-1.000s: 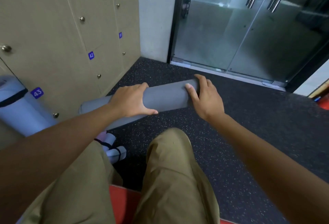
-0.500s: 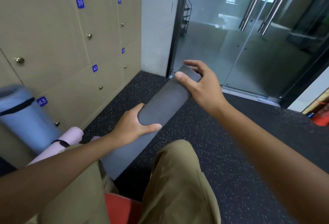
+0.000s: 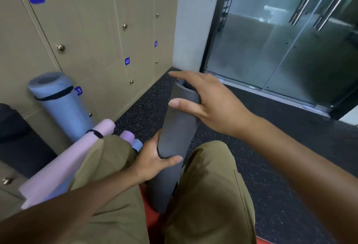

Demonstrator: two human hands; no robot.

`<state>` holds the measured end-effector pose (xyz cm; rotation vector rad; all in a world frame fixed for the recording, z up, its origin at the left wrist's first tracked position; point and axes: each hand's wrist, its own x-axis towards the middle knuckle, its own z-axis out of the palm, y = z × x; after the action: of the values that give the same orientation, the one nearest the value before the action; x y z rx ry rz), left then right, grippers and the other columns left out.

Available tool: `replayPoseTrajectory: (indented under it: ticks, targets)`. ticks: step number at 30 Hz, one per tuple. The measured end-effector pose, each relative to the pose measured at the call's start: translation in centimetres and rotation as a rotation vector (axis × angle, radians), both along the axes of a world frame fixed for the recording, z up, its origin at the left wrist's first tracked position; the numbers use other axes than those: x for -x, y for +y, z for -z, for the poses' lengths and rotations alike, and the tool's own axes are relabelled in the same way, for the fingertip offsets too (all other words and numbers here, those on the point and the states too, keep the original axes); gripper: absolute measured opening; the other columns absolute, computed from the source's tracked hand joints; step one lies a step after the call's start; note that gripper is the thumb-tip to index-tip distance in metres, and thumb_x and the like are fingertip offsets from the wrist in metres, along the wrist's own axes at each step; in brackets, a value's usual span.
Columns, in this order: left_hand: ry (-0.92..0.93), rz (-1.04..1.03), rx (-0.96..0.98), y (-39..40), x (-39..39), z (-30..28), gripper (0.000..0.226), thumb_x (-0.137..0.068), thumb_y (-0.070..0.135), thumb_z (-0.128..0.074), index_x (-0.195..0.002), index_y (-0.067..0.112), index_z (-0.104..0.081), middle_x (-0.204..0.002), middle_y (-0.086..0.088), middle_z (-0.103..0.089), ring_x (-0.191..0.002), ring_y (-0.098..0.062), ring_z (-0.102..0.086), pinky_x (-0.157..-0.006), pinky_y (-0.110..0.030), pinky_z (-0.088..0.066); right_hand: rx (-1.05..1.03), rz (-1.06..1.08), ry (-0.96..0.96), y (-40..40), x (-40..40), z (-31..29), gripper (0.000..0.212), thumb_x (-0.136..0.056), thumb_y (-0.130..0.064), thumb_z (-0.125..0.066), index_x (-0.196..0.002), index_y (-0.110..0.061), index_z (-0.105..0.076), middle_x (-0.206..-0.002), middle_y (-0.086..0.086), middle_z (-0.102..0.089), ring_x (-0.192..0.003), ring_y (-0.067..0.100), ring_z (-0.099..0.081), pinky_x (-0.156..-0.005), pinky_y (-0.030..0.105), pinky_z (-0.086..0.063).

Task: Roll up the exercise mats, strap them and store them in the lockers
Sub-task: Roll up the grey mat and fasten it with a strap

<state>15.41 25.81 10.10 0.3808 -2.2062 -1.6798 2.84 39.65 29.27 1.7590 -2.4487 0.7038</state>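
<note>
A rolled grey mat [image 3: 175, 133] stands nearly upright between my knees, its lower end down near a red surface. My left hand [image 3: 155, 159] grips it around the middle, thumb across the front. My right hand [image 3: 205, 101] holds its top end, thumb on the front and fingers reaching over the open end. A blue rolled mat [image 3: 62, 106] with a black strap leans against the beige lockers [image 3: 87, 30]. A pink rolled mat [image 3: 64, 162] with a black strap lies by my left leg, with smaller purple and blue roll ends [image 3: 131, 140] beside it.
Numbered locker doors with round knobs fill the left wall. Glass doors [image 3: 280, 40] with metal handles stand ahead on the right. The floor [image 3: 271, 156] is dark speckled rubber. A dark object [image 3: 11, 125] sits at the far left. My knees in khaki trousers fill the foreground.
The grey mat has swung from lying across in front of me to nearly upright between my knees. My right hand rose with its top end; my left slid to the middle.
</note>
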Motion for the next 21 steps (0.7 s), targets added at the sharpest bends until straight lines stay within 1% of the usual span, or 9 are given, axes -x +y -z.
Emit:
replayPoseTrajectory:
  ticks: [2,5,8,11,13,15,18,21]
  targets:
    - [-0.011,0.009,-0.005,-0.2,-0.2,0.0,0.075,-0.061,0.056,-0.086,-0.124,0.034,-0.054,-0.115,0.022,-0.070,-0.112,-0.006,-0.067,-0.095,-0.039,-0.055,-0.009,-0.030,0.038,-0.3,0.0,0.0,0.069,-0.091,-0.074,-0.042,-0.149,-0.036,-0.045,-0.139,-0.006,-0.058,-0.120,0.024,-0.052,-0.103,0.037,-0.043]
    - [-0.017,0.033,-0.004,-0.5,-0.4,-0.1,0.078,-0.062,0.054,-0.087,-0.129,0.039,-0.050,-0.121,0.020,-0.068,-0.117,-0.008,-0.065,-0.101,-0.045,-0.054,-0.022,-0.060,0.079,-0.4,0.3,0.2,0.068,-0.093,-0.072,-0.042,-0.151,-0.036,-0.044,-0.146,-0.005,-0.055,-0.129,0.025,-0.050,-0.108,0.038,-0.040]
    - [0.011,0.055,-0.013,-0.5,-0.3,-0.6,0.083,-0.062,0.057,-0.090,-0.133,0.044,-0.047,-0.127,0.013,-0.065,-0.121,-0.013,-0.063,-0.102,-0.053,-0.052,-0.055,-0.053,0.100,-0.1,0.6,0.8,0.069,-0.093,-0.072,-0.043,-0.152,-0.037,-0.042,-0.149,-0.003,-0.051,-0.129,0.025,-0.048,-0.107,0.037,-0.040]
    - [0.079,0.047,-0.050,0.0,0.5,-2.1,0.091,-0.060,0.067,-0.089,-0.135,0.038,-0.046,-0.129,0.003,-0.064,-0.122,-0.020,-0.063,-0.099,-0.058,-0.051,-0.089,-0.018,0.110,0.2,0.7,1.4,0.069,-0.093,-0.073,-0.044,-0.153,-0.040,-0.038,-0.153,-0.002,-0.046,-0.133,0.025,-0.045,-0.109,0.036,-0.038]
    - [0.134,0.027,-0.046,0.5,1.3,-3.4,0.097,-0.060,0.071,-0.087,-0.138,0.032,-0.045,-0.130,0.002,-0.063,-0.122,-0.019,-0.062,-0.098,-0.056,-0.053,-0.103,-0.004,0.108,0.4,0.6,1.8,0.070,-0.093,-0.071,-0.047,-0.154,-0.041,-0.037,-0.157,0.000,-0.042,-0.136,0.025,-0.041,-0.111,0.034,-0.035]
    - [0.173,0.004,-0.034,1.1,2.0,-4.5,0.098,-0.057,0.074,-0.086,-0.135,0.030,-0.046,-0.128,0.004,-0.063,-0.118,-0.016,-0.063,-0.094,-0.052,-0.056,-0.115,-0.002,0.110,0.6,0.6,2.1,0.072,-0.091,-0.072,-0.047,-0.156,-0.042,-0.034,-0.161,0.001,-0.037,-0.140,0.024,-0.037,-0.112,0.036,-0.033]
    - [0.197,-0.027,-0.023,1.8,3.0,-5.1,0.091,-0.056,0.064,-0.090,-0.131,0.031,-0.047,-0.122,0.007,-0.066,-0.112,-0.013,-0.066,-0.088,-0.048,-0.059,-0.137,-0.002,0.087,1.1,0.8,2.3,0.077,-0.089,-0.074,-0.044,-0.157,-0.043,-0.029,-0.166,0.001,-0.028,-0.144,0.024,-0.033,-0.113,0.039,-0.033]
    - [0.192,-0.047,-0.030,2.7,3.7,-5.1,0.081,-0.056,0.056,-0.091,-0.123,0.036,-0.051,-0.113,0.015,-0.069,-0.104,-0.008,-0.069,-0.082,-0.043,-0.061,-0.144,0.001,0.035,2.0,1.7,2.6,0.078,-0.088,-0.075,-0.045,-0.158,-0.045,-0.026,-0.168,0.001,-0.024,-0.148,0.024,-0.030,-0.117,0.041,-0.032]
